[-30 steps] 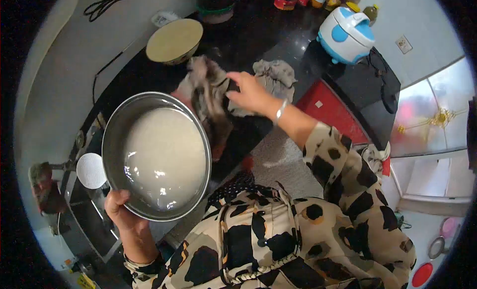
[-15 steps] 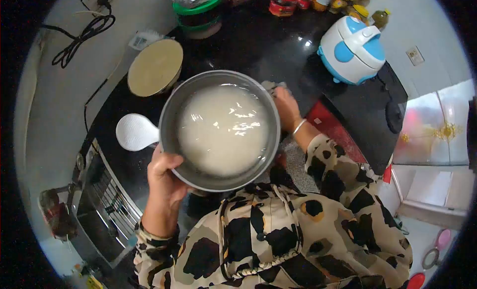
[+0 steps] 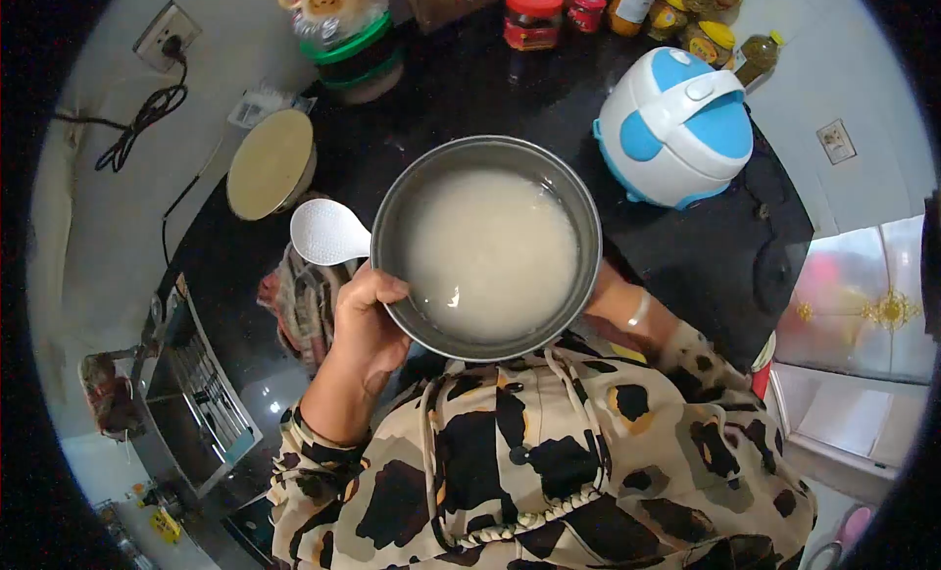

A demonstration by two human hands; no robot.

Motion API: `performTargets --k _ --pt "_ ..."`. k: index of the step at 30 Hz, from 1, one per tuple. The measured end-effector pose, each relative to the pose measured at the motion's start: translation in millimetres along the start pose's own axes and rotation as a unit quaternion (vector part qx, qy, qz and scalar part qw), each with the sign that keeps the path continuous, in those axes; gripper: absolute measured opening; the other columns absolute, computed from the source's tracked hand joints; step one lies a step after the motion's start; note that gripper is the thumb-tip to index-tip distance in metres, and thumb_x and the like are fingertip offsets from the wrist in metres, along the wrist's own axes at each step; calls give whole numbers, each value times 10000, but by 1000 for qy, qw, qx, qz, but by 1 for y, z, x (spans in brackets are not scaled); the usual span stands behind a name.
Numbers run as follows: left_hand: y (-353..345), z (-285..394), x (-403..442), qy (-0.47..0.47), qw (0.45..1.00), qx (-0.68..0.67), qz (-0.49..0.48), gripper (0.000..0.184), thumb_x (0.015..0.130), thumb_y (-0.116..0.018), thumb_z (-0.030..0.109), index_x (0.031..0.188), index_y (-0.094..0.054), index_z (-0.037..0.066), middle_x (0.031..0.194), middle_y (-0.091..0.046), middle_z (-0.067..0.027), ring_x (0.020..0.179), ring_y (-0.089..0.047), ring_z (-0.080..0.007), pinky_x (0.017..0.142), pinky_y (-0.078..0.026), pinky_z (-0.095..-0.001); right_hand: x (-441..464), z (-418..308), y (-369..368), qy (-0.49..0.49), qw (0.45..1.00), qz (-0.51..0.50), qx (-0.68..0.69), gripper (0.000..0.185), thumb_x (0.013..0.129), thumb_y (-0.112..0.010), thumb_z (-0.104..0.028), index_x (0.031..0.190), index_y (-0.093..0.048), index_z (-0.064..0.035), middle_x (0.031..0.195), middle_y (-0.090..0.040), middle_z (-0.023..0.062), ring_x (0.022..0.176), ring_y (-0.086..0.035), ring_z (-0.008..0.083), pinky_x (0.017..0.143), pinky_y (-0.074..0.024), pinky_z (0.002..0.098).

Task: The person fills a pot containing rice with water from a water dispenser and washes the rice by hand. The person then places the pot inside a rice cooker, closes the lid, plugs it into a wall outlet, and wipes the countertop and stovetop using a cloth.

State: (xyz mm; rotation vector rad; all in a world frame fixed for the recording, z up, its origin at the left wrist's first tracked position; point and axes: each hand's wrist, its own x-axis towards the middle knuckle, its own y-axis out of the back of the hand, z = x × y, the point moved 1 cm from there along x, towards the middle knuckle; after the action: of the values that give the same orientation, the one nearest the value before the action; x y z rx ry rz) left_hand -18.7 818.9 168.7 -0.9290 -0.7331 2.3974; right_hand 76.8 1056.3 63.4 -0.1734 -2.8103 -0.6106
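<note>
A round metal pot (image 3: 390, 202) holding rice under cloudy water is held up in front of my body. My left hand (image 3: 371, 320) grips its left rim, thumb on top, together with a white rice paddle (image 3: 327, 233) that sticks out to the left. At the pot's right side is my right hand (image 3: 613, 294); its fingers are hidden behind and under the pot, so their hold cannot be made out. A crumpled striped cloth (image 3: 306, 310) lies on the dark counter, left of my left hand.
A white and blue rice cooker (image 3: 676, 129) stands at the back right. At the left are a cream bowl (image 3: 272, 165) and a sink (image 3: 186, 413). Red-lidded jars (image 3: 533, 17), bottles and a green-lidded container (image 3: 351, 52) line the counter's back.
The pot has moved right, then further toward the rice cooker. My right hand has left the cloths and come to the pot's right side. The view has shifted too.
</note>
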Motion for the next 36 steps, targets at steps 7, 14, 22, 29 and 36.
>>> performTargets --k 7,14,22,29,36 --pt "-71 -16 23 -10 999 41 1 495 624 -493 72 1101 -512 -56 969 -596 -134 846 -602 -230 778 -516 -353 -18 -81 214 87 935 171 -299 208 769 -587 47 968 -604 -12 932 -608 100 702 -557 150 617 -460 257" --pt "-99 -32 37 -59 996 58 13 576 599 -499 61 1165 -483 -46 1015 -583 -142 903 -594 -255 836 -501 -374 50 -89 277 92 924 71 -364 382 747 -540 24 1124 -572 -25 1095 -574 144 862 -611 283 754 -495 327" --pt "-123 -44 31 -71 995 55 43 595 587 -497 68 1171 -484 -45 1028 -577 -141 909 -585 -268 839 -499 -379 102 -84 281 114 819 -158 -539 328 674 -623 -80 1001 -601 -75 1056 -606 130 901 -609 336 717 -515 438" --pt "-126 -49 19 -70 993 41 87 603 570 -495 95 1159 -503 -32 1030 -582 -147 921 -578 -277 850 -487 -396 139 -87 331 141 860 -194 -450 296 593 -585 -132 869 -593 -26 745 -597 158 705 -589 309 641 -466 397" --pt "-129 -47 25 -79 992 32 88 572 574 -478 81 1134 -535 -23 1021 -593 -137 889 -578 -268 812 -491 -366 114 -78 443 -105 972 -50 -202 384 746 -654 -181 1091 -612 -18 886 -596 -7 807 -536 72 686 -453 213"
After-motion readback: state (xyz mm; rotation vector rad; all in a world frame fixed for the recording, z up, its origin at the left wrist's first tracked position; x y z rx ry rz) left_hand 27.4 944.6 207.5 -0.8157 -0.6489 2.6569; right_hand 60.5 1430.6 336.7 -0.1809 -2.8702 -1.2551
